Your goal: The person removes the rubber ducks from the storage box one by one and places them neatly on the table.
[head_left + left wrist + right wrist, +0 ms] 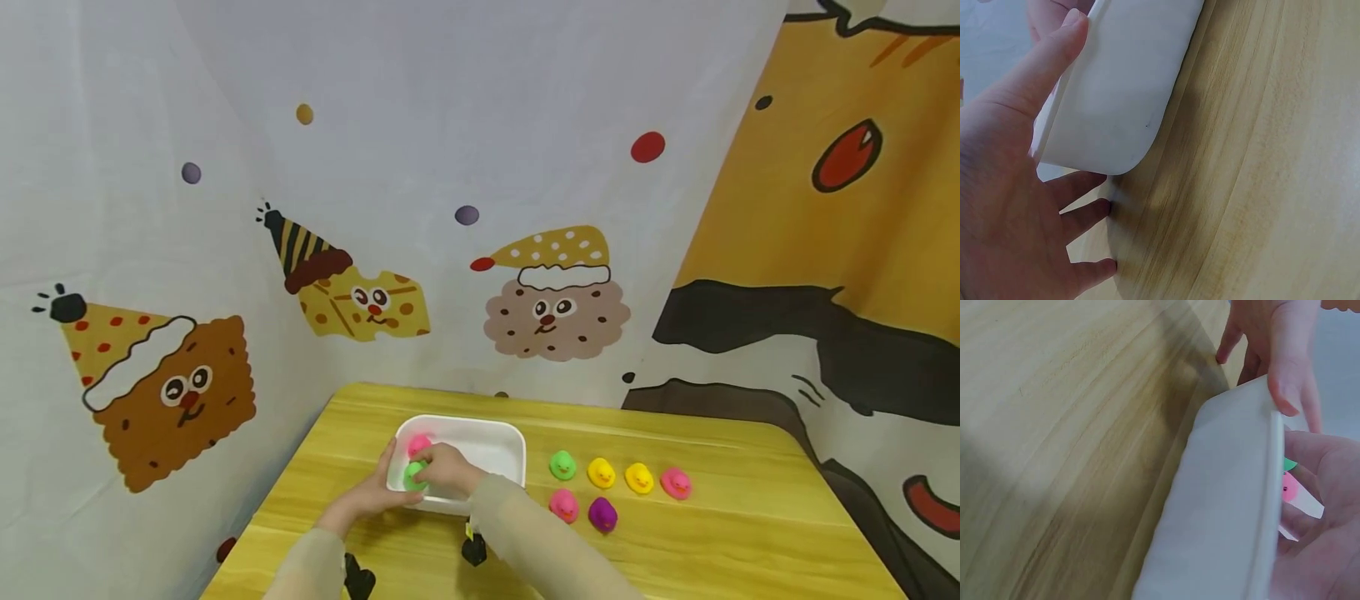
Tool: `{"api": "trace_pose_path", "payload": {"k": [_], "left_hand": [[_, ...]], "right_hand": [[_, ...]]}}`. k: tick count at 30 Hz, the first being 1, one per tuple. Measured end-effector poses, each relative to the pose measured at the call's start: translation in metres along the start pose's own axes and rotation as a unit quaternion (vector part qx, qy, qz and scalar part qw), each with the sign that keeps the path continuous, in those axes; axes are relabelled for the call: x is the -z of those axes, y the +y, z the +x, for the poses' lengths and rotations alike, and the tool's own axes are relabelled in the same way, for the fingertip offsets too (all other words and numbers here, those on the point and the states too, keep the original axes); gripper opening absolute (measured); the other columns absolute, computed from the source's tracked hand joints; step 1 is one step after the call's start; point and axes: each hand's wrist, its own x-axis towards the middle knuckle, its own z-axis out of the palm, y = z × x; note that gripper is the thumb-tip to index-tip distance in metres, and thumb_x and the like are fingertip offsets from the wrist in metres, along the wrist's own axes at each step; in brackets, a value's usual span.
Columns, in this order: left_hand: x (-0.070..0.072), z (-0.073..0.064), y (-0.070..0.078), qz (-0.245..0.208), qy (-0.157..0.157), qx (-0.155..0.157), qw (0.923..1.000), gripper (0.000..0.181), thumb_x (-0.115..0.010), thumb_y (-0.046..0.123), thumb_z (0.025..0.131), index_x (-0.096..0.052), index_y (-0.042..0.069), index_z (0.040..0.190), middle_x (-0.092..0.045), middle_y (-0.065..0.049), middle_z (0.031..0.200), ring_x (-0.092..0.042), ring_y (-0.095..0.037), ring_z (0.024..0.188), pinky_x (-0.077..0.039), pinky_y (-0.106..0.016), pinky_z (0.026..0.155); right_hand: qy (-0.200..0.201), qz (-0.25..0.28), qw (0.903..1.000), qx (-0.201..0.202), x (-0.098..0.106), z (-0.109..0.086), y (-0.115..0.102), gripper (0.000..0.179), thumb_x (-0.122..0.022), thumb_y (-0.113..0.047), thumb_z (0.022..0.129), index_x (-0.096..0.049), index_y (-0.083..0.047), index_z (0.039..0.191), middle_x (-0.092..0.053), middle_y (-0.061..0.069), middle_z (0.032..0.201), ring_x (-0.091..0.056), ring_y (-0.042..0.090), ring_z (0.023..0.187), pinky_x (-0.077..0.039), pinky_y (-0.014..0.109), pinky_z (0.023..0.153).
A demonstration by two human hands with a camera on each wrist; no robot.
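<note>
A white plastic tray point(497, 450) stands on the wooden table. My left hand point(369, 493) holds its near left corner, the thumb on the front rim and the other fingers spread along the left side. Inside the tray, my right hand point(452, 468) pinches a green rubber duck point(413, 479) at the left end. Behind that one lies a pink rubber duck point(419, 445), partly covered by the right hand. From the right wrist, the pink duck point(1289, 487) shows between the fingers, while only a sliver of the green duck point(1289, 464) is visible.
Right of the tray, a green duck point(562, 465), two yellow ducks point(602, 472) and a pink duck point(677, 483) form a row. Nearer lie another pink duck point(564, 506) and a purple duck point(603, 515). A cartoon-printed cloth point(465, 125) hangs behind the table point(750, 533).
</note>
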Motion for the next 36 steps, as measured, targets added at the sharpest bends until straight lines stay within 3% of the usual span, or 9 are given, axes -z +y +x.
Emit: {"api": "trace_pose_path", "payload": {"k": [8,16,25,29,36], "left_hand": [[0.0,0.001,-0.001,0.019,-0.004,0.006,0.9998,0.121,-0.08,0.03,0.08,0.014,0.006,0.152,-0.005,-0.039,0.152,-0.037,-0.052,0.125,-0.033,-0.063,0.103],[0.0,0.002,-0.004,0.039,-0.015,-0.03,0.9987,0.119,-0.075,0.036,0.083,0.018,0.006,0.151,0.005,-0.037,0.153,-0.028,-0.054,0.129,-0.027,-0.064,0.106],[-0.001,0.004,-0.003,0.036,0.0,-0.003,0.9993,0.122,-0.08,0.03,0.079,0.013,0.002,0.152,-0.003,-0.039,0.152,-0.034,-0.052,0.128,-0.027,-0.064,0.105],[-0.001,0.004,-0.003,0.042,0.001,0.003,0.9991,0.122,-0.08,0.031,0.079,0.013,0.001,0.151,-0.003,-0.038,0.152,-0.031,-0.054,0.13,-0.026,-0.066,0.105],[-0.003,0.003,-0.002,0.046,0.004,0.003,0.9989,0.121,-0.079,0.034,0.08,0.014,0.002,0.151,0.0,-0.036,0.154,-0.021,-0.055,0.135,-0.019,-0.067,0.108]], "right_hand": [[0.004,0.001,1.0,0.001,0.013,-0.006,0.0,0.026,-0.078,-0.009,0.079,-0.074,-0.007,0.104,-0.071,-0.001,0.097,-0.056,0.008,0.084,-0.047,0.025,0.08],[0.018,0.009,0.9998,-0.006,0.032,-0.014,0.004,0.026,-0.078,-0.013,0.079,-0.075,-0.01,0.105,-0.071,-0.002,0.101,-0.058,0.012,0.092,-0.048,0.028,0.081],[0.022,0.017,0.9996,0.004,0.053,-0.032,0.007,0.028,-0.077,-0.017,0.08,-0.074,-0.014,0.108,-0.07,-0.003,0.108,-0.06,0.02,0.105,-0.048,0.034,0.088],[0.026,0.011,0.9994,0.02,0.063,-0.042,0.007,0.028,-0.076,-0.018,0.081,-0.074,-0.013,0.109,-0.07,-0.002,0.108,-0.06,0.019,0.107,-0.048,0.033,0.089],[0.024,0.02,0.9995,0.005,0.079,-0.054,0.013,0.028,-0.075,-0.023,0.083,-0.073,-0.02,0.111,-0.068,-0.006,0.111,-0.058,0.017,0.108,-0.049,0.035,0.087]]}}
